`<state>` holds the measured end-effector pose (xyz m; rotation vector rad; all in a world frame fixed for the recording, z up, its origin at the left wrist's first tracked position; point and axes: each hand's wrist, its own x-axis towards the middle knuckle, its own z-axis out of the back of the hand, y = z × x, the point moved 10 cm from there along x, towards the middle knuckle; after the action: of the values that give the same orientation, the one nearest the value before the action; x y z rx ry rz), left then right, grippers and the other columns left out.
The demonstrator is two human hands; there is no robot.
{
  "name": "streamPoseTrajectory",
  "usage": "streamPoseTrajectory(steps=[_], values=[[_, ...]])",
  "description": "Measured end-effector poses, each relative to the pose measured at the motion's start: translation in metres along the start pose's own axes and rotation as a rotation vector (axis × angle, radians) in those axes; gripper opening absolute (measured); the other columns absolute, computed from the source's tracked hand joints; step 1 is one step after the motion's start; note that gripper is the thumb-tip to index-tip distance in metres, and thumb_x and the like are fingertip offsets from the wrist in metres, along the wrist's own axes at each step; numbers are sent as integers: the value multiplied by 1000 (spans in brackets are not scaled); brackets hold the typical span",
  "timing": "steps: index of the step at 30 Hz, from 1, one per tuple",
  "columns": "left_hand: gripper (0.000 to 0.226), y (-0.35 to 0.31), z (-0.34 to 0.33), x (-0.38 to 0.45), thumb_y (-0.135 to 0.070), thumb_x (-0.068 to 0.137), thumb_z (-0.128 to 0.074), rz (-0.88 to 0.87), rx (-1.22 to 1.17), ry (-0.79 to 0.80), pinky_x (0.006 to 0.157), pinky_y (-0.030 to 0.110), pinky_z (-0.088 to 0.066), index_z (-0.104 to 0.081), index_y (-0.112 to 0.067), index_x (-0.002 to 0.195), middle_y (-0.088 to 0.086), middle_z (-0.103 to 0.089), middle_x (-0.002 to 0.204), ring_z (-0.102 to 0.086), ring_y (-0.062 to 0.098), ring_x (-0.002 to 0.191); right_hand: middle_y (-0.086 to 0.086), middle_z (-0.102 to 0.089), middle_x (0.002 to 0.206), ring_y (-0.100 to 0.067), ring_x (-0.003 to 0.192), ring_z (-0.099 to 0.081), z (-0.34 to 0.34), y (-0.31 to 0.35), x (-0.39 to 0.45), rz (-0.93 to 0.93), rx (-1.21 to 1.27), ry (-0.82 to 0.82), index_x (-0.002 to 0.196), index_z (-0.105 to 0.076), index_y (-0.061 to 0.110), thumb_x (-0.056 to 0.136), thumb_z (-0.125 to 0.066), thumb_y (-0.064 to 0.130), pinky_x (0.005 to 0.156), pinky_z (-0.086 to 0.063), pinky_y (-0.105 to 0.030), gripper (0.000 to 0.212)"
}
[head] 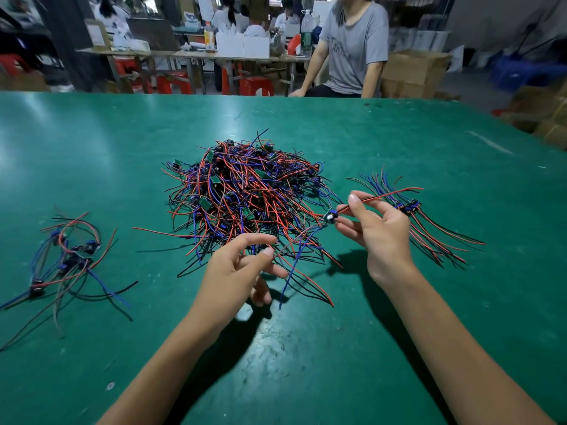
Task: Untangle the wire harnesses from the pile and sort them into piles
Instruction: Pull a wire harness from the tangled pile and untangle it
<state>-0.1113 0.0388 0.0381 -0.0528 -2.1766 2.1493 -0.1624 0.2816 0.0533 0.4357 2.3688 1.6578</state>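
- The right hand point(377, 228) pinched one wire harness point(331, 216) near its small board, thumb and forefinger closed on the red and black leads, lifting it clear of the worktop point(399, 142) so its loose wires could hang free.
- The left hand point(236, 268) pinched the trailing blue and red ends of that same harness between thumb and fingertip, probably to draw them away from neighbouring strands.
- The main tangled pile point(242, 191) sat in the middle of the green worktop, just beyond both hands, red, blue and black wires crossing over small green boards.
- A sorted pile point(420, 216) lay to the right, just behind the right hand, its wires roughly parallel and its boards lined up, which suggested it was the neat destination for freed harnesses.
- A looser pile point(67, 256) lay well apart at the left, wires curled and overlapping.
- The held harness looked nearly free of the heap; only its lower ends crossed strands at the pile's near edge.
- A seated person in a grey shirt point(352, 44) sat at the worktop's far side.
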Motion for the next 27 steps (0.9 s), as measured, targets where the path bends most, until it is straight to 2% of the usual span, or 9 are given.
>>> streamPoseTrajectory(steps=[4,9,13,16,18,19,23,25,27], values=[[17,1,3,0,-15,103,-54,39,-48,-11,51,30,-53,-66,-15,115,17,-77,86,-63,26,53,-10,-72,80,-15,57,-72,21,16,25,-8,22,-103,94,-68,10,96,-68,9,53,-56,-18,2],[18,2,3,0,-11,103,-52,51,-13,-14,46,26,-48,-67,-14,113,15,-76,85,-61,22,51,-6,-70,58,-13,49,-70,41,72,75,72,-135,-211,85,-66,7,94,-69,5,46,-52,-17,10],[18,3,2,0,-8,102,-52,55,7,-12,46,25,-44,-68,-13,110,14,-76,86,-59,21,50,-14,-71,69,-17,49,-71,70,106,105,95,-264,-427,86,-70,-2,86,-71,0,44,-53,-19,2],[18,2,5,-1,-7,102,-52,51,-7,-25,45,26,-47,-69,-12,109,16,-75,85,-59,21,49,-16,-74,79,-18,50,-72,91,96,113,-8,-290,-532,86,-65,-3,86,-67,-4,48,-57,-22,3],[18,1,7,-1,-7,102,-53,48,-19,-29,44,27,-49,-69,-12,107,16,-75,84,-59,21,49,-16,-72,80,-17,48,-71,96,81,116,-84,-256,-530,88,-57,-4,88,-63,-8,60,-63,-29,7],[18,1,7,-1,-7,102,-53,43,-19,-30,44,27,-50,-69,-12,107,16,-75,84,-60,22,49,-16,-71,82,-17,51,-72,92,76,116,-112,-217,-511,95,-56,-5,90,-60,-9,65,-64,-31,8],[19,1,8,0,-6,102,-53,30,0,-32,43,27,-49,-69,-12,107,15,-75,83,-60,22,49,-20,-67,115,-23,97,-75,64,79,117,-140,35,-401,130,-50,-11,100,-55,-2,72,-61,-22,32],[19,2,9,1,-5,101,-52,31,1,-39,42,26,-48,-69,-11,107,14,-74,81,-59,22,48,-16,-66,112,-23,103,-70,58,88,114,-99,116,-366,133,-51,-9,105,-52,8,75,-60,-23,33],[20,3,9,2,-3,101,-52,30,6,-47,42,26,-47,-69,-10,106,13,-74,79,-58,22,47,-20,-61,100,-35,100,-62,61,93,103,-61,-280,-343,121,-56,-9,109,-43,26,81,-53,-38,39]])
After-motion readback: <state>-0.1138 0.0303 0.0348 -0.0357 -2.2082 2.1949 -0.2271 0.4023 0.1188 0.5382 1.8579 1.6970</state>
